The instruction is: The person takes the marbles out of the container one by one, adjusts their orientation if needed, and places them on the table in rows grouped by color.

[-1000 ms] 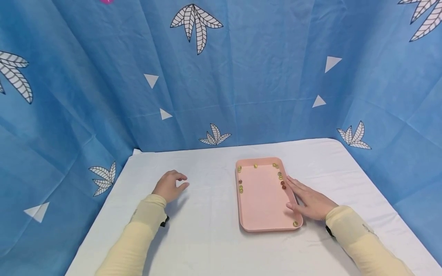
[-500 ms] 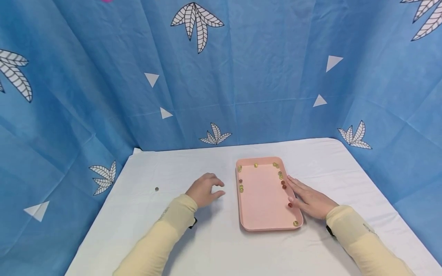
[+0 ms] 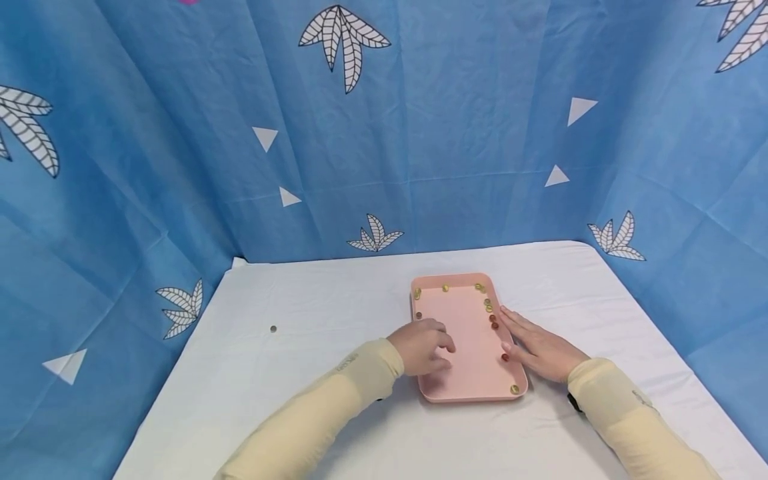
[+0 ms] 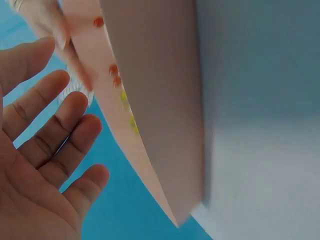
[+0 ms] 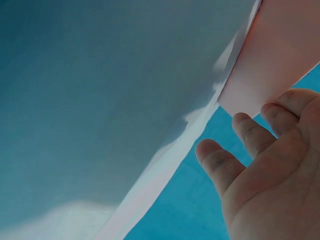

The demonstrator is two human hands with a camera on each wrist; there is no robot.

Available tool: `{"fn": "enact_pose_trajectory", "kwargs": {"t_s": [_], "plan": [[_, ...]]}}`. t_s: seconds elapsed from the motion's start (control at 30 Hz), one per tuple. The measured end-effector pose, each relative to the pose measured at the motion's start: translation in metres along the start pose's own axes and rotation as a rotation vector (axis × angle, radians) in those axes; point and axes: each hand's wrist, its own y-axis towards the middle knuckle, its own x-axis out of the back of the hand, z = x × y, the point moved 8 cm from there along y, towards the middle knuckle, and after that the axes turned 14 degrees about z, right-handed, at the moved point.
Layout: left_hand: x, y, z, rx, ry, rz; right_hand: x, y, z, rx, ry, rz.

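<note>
Several beads point(image 3: 505, 357) lay inside the tray point(image 3: 474, 333).
Likely light, hard and slippery, they seemed best pinched side-to-side; the left hand point(image 3: 422, 348) hung relaxed, empty above the tray, the right hand point(image 3: 543, 352) relaxed alongside.

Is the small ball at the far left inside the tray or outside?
Outside: the ball lies on the white cloth, apart from the tray.

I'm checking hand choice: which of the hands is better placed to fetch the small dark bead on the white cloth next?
Probably the left. The left hand, seemingly empty over the pink tray, is nearer the small dark bead; the right hand is at the tray's opposite edge.
</note>
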Motion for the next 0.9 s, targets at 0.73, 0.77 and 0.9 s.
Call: {"fn": "enact_pose_trajectory", "kwargs": {"t_s": [0.73, 0.77, 0.9], "plan": [[-0.007, 0.090, -0.041, 0.014, 0.103, 0.102, 0.000, -0.001, -0.002, 0.020, 0.009, -0.010], [-0.010, 0.094, -0.041, 0.014, 0.103, 0.108, 0.000, -0.001, -0.002, 0.024, 0.008, -0.010], [-0.019, 0.105, -0.040, 0.037, 0.088, 0.123, 0.000, -0.001, -0.001, 0.042, -0.001, -0.014]]}}
